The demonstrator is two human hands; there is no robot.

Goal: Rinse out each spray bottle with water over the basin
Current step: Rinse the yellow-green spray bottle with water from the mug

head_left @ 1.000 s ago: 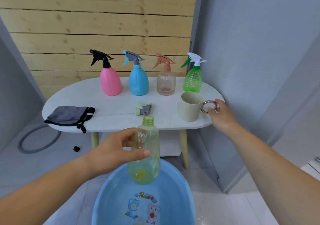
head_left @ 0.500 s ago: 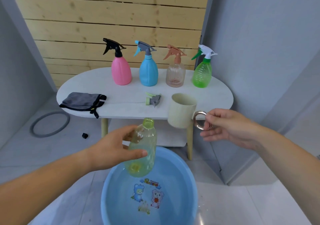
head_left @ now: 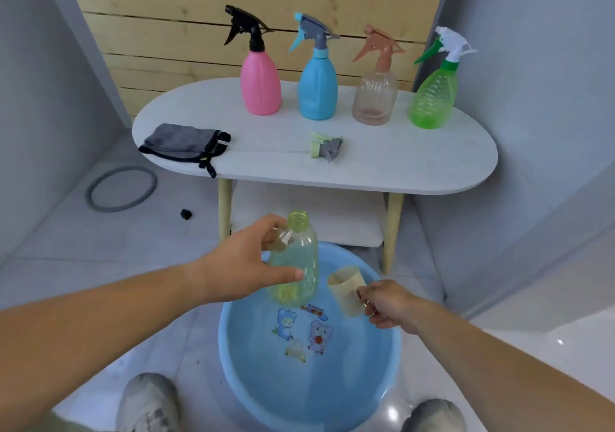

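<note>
The right hand (head_left: 387, 305) has carried the cup (head_left: 346, 290) off the table, apparently into the basin (head_left: 239, 348).

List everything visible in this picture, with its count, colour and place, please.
pink spray bottle: 1, pink, table rear, leftmost
blue spray bottle: 1, blue, table rear, second
clear spray bottle: 1, pale brown, table rear, third
green spray bottle: 1, green, table rear, rightmost
open bottle: 1, yellow-green, above basin
spray head: 1, green-grey, lying on table
cloth: 1, grey, table's left end
table: 1, white, before wood wall
cup: 1, beige, above basin
basin: 1, blue, floor
ring: 1, grey, floor, left
small black object: 1, black, floor
shoes: 2, grey, bottom edge
left hand: 1, grips open bottle
right hand: 1, holds cup's handle
</note>
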